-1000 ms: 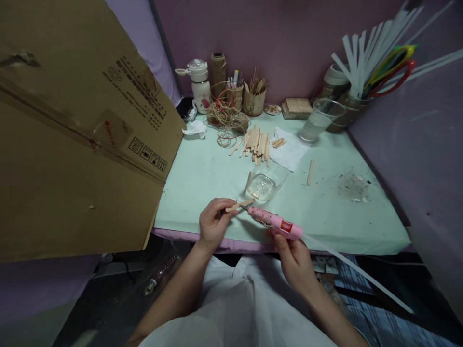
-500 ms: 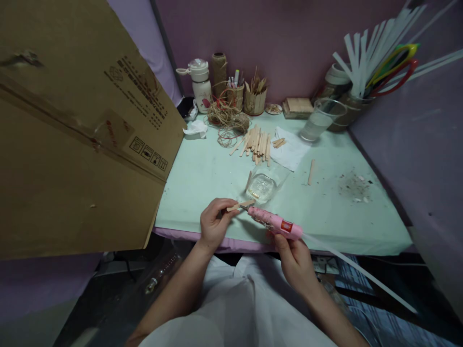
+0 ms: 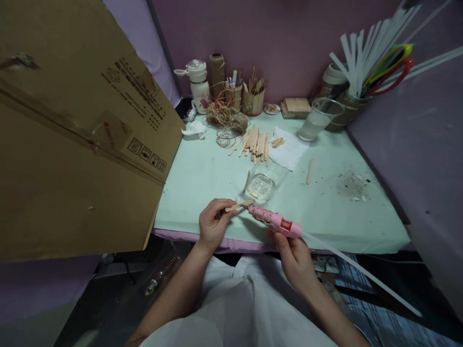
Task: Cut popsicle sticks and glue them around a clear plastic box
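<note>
My right hand is on my side of the clear tub, a bit to its right. Its fingers curl around the pink glue gun, and the thumb rests against the gun near the back. A long white glue stick pokes out behind the gun, away from the tub. My left hand is left of the tub, with its fingers bent. It pinches a flat wooden stick just in front of the tub. The gun's metal tip comes right up to that stick, but I can't tell if they touch. The tub sits on the pale green worktop, and past it is a pile of wooden sticks.

Since a second ago, my hands have hardly moved. I'm still pinching the same stick, and the gun still points at it. The loose end of the white glue stick has moved a little farther right of the tub.
</note>
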A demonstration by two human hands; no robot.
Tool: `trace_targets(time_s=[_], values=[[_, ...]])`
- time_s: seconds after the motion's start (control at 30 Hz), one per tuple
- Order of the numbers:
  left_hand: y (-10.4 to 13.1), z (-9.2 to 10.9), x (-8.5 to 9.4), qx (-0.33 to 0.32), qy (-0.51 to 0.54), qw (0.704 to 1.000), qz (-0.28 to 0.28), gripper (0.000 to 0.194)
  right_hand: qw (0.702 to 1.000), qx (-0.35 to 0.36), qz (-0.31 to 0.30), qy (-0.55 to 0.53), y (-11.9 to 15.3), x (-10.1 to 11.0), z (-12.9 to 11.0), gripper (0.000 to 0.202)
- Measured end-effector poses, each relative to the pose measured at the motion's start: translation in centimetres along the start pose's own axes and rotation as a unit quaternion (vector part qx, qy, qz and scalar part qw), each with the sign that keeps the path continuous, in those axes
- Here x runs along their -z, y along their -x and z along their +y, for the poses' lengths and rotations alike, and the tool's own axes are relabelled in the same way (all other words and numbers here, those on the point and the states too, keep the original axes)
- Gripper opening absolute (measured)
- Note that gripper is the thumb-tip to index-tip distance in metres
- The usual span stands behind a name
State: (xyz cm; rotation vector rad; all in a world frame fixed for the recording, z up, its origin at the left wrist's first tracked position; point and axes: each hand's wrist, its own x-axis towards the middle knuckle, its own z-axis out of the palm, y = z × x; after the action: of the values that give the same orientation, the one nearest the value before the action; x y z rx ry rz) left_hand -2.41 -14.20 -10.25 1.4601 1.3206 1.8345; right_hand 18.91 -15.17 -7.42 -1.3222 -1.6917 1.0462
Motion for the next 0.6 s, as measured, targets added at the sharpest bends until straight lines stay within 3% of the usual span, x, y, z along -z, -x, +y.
trace_targets(time_s=[0.6], values=[[-0.22, 0.45, -0.15, 0.001, 0.001, 1.000, 0.006, 0.014, 0.999, -0.026, 0.019, 0.030, -0.48, 0.57, 0.17, 0.047]])
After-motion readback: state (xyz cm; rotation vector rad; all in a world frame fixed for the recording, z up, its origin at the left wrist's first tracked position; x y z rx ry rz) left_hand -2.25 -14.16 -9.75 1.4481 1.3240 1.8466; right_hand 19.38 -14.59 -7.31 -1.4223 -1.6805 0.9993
